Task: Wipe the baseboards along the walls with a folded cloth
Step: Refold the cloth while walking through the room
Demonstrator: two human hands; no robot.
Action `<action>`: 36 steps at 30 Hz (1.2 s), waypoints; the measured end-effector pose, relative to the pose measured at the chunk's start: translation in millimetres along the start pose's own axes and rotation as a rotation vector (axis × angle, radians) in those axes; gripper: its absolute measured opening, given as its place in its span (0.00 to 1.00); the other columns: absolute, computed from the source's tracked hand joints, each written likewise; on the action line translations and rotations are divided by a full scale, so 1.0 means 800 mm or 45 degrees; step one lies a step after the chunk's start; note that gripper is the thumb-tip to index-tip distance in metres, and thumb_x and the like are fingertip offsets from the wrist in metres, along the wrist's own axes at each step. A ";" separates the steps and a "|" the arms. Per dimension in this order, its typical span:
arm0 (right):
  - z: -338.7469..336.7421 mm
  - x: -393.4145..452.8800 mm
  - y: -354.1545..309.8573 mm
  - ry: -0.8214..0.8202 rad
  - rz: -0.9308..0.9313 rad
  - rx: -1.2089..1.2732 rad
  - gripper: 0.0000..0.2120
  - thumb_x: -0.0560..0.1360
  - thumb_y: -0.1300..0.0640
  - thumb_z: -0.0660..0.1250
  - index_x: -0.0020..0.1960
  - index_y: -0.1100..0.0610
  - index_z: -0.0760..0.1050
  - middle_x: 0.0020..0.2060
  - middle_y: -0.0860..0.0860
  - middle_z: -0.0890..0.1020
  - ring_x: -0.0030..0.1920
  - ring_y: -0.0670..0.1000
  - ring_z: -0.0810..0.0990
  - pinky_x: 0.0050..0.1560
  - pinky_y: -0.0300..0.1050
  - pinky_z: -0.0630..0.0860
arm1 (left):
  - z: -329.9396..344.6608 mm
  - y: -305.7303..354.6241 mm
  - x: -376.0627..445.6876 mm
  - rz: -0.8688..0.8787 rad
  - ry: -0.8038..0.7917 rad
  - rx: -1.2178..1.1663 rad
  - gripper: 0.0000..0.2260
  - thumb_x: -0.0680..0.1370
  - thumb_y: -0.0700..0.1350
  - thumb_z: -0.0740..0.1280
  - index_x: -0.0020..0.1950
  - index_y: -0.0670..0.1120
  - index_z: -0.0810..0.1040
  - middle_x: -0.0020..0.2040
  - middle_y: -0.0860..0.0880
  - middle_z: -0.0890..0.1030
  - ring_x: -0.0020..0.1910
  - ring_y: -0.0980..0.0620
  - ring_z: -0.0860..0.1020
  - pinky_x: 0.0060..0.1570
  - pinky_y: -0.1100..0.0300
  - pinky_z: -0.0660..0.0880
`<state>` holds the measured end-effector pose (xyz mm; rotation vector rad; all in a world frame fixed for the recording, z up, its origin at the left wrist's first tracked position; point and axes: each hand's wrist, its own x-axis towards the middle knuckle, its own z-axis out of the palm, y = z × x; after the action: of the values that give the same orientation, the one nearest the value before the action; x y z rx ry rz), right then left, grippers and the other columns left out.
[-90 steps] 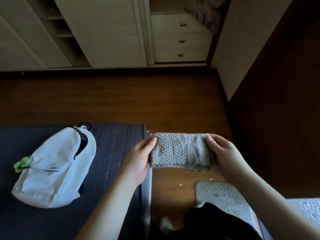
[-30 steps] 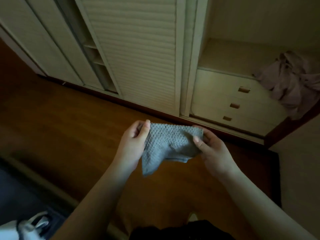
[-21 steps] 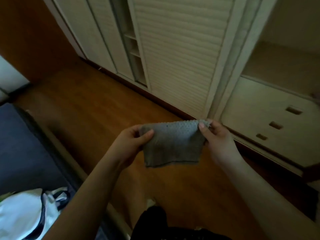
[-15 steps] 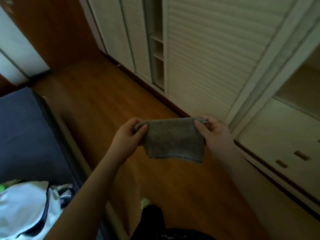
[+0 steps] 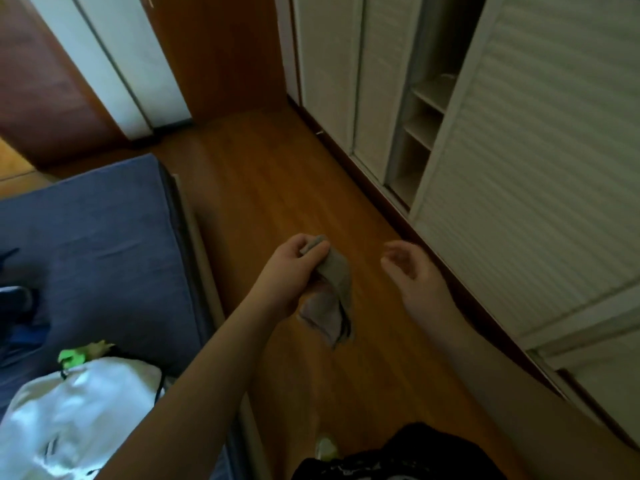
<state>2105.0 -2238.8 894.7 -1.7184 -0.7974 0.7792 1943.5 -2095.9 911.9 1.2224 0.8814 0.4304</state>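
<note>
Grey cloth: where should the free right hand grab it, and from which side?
Take the hanging lower part of the grey cloth, coming in from the right. The left hand pinches only its top edge, so it dangles; the right hand is open beside it, apart.

A: Floor (image 5: 277,188)? Glossy wood planks. Cloth (image 5: 337,282) at 6 o'clock: grey, nubby knit.
B: Wardrobe doors (image 5: 540,168), 3 o'clock: matt slatted, cream. Mattress (image 5: 97,230), 9 o'clock: matt blue fabric.

bed (image 5: 97,237) left, wardrobe (image 5: 540,168) right, floor (image 5: 277,188) between
</note>
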 end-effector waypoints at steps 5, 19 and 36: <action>0.039 0.048 -0.013 -0.425 0.044 -0.021 0.16 0.70 0.33 0.64 0.56 0.33 0.69 0.49 0.29 0.78 0.50 0.31 0.78 0.42 0.29 0.77 | -0.002 0.013 0.073 0.033 0.285 -0.103 0.07 0.80 0.47 0.68 0.49 0.44 0.75 0.46 0.44 0.82 0.41 0.49 0.85 0.39 0.57 0.82; 0.017 0.363 -0.044 -0.620 0.262 0.292 0.09 0.79 0.54 0.66 0.57 0.54 0.80 0.48 0.49 0.86 0.51 0.50 0.85 0.49 0.44 0.81 | -0.011 0.092 0.266 0.356 0.420 0.520 0.08 0.78 0.58 0.64 0.54 0.59 0.77 0.50 0.60 0.82 0.49 0.61 0.81 0.45 0.69 0.78; 0.196 0.571 -0.137 -0.899 0.572 0.724 0.15 0.83 0.62 0.57 0.67 0.63 0.73 0.59 0.60 0.82 0.58 0.56 0.82 0.51 0.47 0.81 | -0.192 0.124 0.395 0.640 0.674 0.701 0.06 0.79 0.51 0.63 0.54 0.56 0.77 0.50 0.59 0.81 0.49 0.60 0.81 0.46 0.67 0.79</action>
<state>2222.2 -1757.9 906.2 -1.0965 -0.5491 1.7883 2033.2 -1743.1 882.4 1.8968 1.1841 0.9908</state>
